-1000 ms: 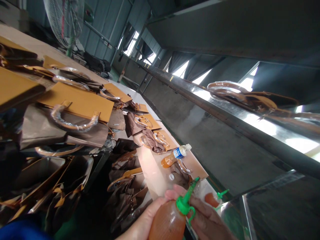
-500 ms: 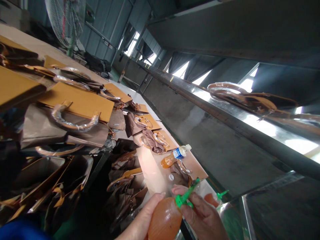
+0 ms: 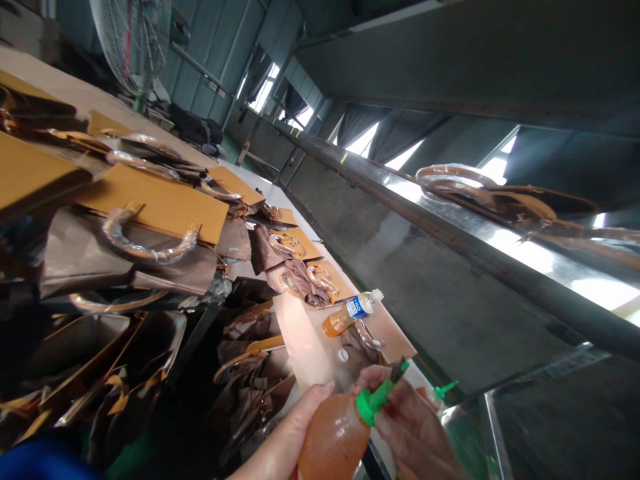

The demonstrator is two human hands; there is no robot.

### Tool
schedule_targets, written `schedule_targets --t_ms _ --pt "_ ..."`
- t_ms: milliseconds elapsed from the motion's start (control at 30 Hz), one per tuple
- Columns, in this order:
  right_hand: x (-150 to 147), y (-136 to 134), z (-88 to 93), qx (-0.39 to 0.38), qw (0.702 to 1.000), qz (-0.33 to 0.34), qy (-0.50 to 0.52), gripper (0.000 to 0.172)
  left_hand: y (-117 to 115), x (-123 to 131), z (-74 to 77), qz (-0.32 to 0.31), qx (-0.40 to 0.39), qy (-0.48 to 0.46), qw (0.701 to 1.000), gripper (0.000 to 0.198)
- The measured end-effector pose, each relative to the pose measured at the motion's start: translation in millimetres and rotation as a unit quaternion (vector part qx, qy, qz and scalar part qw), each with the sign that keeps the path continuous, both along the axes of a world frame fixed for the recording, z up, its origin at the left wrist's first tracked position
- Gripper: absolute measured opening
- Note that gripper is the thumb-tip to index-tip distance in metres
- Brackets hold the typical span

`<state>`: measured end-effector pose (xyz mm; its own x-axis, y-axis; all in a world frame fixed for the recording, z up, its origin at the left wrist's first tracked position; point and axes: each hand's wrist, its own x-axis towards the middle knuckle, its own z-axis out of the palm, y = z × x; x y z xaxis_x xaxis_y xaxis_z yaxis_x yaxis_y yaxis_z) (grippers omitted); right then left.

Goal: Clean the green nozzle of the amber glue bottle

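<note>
My left hand (image 3: 295, 427) is wrapped round a squeeze bottle (image 3: 333, 437) of orange liquid at the bottom of the view, its thumb along the near side. The bottle tilts to the upper right. On its neck sits a green nozzle cap (image 3: 373, 400) with a dark, dirty tip. The fingers of my right hand (image 3: 415, 427) close round this cap, some behind the nozzle and some below it. Beyond the hands, a clear plastic bottle (image 3: 343, 320) with a blue label and orange liquid lies slanted in the view, near a small white round piece (image 3: 343, 355).
Brown handbags with film-wrapped handles (image 3: 150, 247) and tan panels crowd the table (image 3: 300, 340). More bags (image 3: 255, 367) fill the space below. Another green nozzle (image 3: 445, 389) shows behind my right hand. A metal rail (image 3: 390, 187) crosses the right side; a fan (image 3: 133, 47) stands far left.
My right hand has shifted slightly right and its fingers have turned about the green cap. The squeeze bottle has swung a little to the right in my left hand.
</note>
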<state>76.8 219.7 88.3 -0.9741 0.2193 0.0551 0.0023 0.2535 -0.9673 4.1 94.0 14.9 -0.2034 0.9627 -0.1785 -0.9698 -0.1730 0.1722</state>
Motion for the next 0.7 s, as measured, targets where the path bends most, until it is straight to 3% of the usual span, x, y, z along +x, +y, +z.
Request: schedule_targets --t_ms 167,300,400,500,600,700 --pt "-1 -2 -2.1 -0.024 0.998 0.001 0.062 0.032 -2 3 6.8 0.026 0.011 -0.009 1.0 0.039" --pt "-2 -3 -6.8 0.069 0.991 -0.022 0.117 0.046 -5 -1 8.5 -0.017 -0.011 -0.009 1.0 0.047" --pt "-1 -2 -11.9 0.141 0.981 -0.102 0.087 0.041 -8 -3 5.9 -0.063 -0.042 0.001 0.997 0.057" --pt "1 -1 -14.4 0.184 0.97 -0.14 0.071 0.035 -10 -4 2.4 -0.063 -0.048 0.008 0.997 0.059" --pt "2 -1 -10.2 0.17 0.978 -0.107 0.05 0.033 -11 -2 -0.6 -0.058 -0.042 0.019 0.997 0.054" --pt "1 2 -2.3 0.138 0.989 -0.028 0.048 0.032 -13 1 -2.7 -0.044 -0.028 0.025 0.998 0.04"
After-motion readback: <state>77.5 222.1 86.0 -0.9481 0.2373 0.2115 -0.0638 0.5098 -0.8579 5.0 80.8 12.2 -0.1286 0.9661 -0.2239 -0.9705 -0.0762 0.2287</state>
